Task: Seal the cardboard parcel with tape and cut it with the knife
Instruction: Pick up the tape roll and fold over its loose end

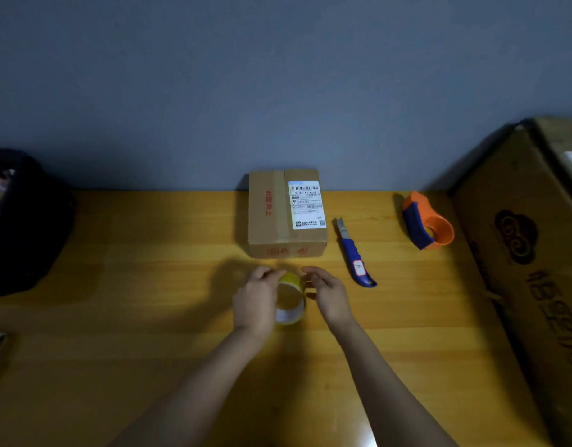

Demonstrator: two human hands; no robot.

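A small cardboard parcel (286,214) with a white shipping label and red print stands at the back of the wooden table, against the wall. In front of it my left hand (255,300) grips a yellowish roll of tape (290,298) from the left side. My right hand (326,293) is at the roll's right edge, its fingertips touching the top of the roll. A blue-handled utility knife (355,254) lies to the right of the parcel, blade end pointing away from me.
An orange and blue tape dispenser (427,222) lies further right. A large cardboard box (530,253) fills the right side. A dark bag (23,221) sits at the left edge. The wooden table (133,317) stretches left and towards me.
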